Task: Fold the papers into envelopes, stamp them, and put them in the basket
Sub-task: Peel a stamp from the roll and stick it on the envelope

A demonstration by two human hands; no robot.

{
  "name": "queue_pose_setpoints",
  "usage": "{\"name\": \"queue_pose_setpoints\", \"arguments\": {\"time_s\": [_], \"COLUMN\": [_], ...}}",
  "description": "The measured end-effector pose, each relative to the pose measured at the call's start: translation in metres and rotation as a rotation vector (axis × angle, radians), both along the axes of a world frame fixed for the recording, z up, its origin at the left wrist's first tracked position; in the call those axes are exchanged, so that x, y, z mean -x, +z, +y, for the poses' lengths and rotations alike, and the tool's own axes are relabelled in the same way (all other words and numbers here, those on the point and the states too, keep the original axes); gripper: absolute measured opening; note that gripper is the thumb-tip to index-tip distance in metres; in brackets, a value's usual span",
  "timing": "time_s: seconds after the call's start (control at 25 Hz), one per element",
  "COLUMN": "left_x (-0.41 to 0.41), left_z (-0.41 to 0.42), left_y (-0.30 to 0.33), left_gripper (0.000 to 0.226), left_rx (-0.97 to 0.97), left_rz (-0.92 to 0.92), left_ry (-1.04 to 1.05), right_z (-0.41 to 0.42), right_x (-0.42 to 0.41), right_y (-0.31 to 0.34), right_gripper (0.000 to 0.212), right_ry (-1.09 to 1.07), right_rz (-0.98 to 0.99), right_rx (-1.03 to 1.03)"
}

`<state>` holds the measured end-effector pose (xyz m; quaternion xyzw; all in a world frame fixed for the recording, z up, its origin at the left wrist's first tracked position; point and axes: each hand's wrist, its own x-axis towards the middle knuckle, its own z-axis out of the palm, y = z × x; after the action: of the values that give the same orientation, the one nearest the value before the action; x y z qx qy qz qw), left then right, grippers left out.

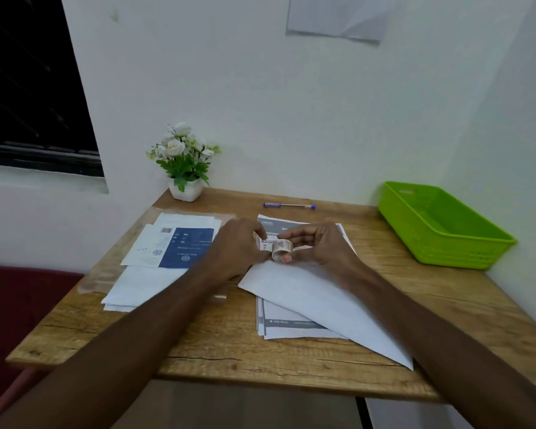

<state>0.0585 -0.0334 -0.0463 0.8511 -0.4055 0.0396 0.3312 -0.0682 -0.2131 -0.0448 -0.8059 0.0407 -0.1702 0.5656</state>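
Observation:
A small roll of stamp stickers (281, 250) is held over the middle of the wooden table (384, 305). My right hand (317, 244) grips the roll between thumb and fingers. My left hand (240, 247) pinches the roll's loose end at its left side. Below the hands lies a folded white paper (319, 300), slanted, on top of a stack of printed sheets (283, 328). The green basket (440, 226) stands at the table's right rear, with nothing showing inside it.
A second pile of papers (155, 261) with a blue printed sheet on top lies at the left of the table. A blue pen (290, 206) lies near the back wall. A white pot of flowers (184, 164) stands at the back left corner.

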Motion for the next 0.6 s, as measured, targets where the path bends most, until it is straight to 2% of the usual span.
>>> {"name": "queue_pose_setpoints", "arguments": {"time_s": [0.08,0.12,0.2,0.28,0.4,0.6], "left_x": [0.001,0.002,0.005,0.011,0.016,0.012], "left_z": [0.003,0.003,0.001,0.001,0.000,0.003], "left_y": [0.003,0.005,0.009,0.011,0.011,0.009], "left_gripper": [0.026,0.022,0.017,0.026,0.038,0.024], "left_rx": [0.070,0.112,0.211,0.269,0.307,0.406], "left_rz": [-0.028,0.020,0.251,0.436,0.474,0.642], "left_ry": [0.038,0.040,-0.024,-0.102,-0.151,-0.264], "right_z": [0.002,0.002,0.004,0.007,0.015,0.024], "right_x": [0.000,0.001,0.003,0.005,0.008,0.011], "right_y": [-0.003,-0.005,-0.006,-0.003,0.003,0.007], "right_gripper": [0.040,0.040,0.040,0.039,0.032,0.032], "right_ry": [-0.013,-0.016,-0.015,-0.035,-0.092,-0.169], "right_rz": [-0.030,-0.042,-0.074,-0.127,-0.191,-0.189], "right_rx": [0.035,0.043,0.050,0.054,0.126,0.138]}}
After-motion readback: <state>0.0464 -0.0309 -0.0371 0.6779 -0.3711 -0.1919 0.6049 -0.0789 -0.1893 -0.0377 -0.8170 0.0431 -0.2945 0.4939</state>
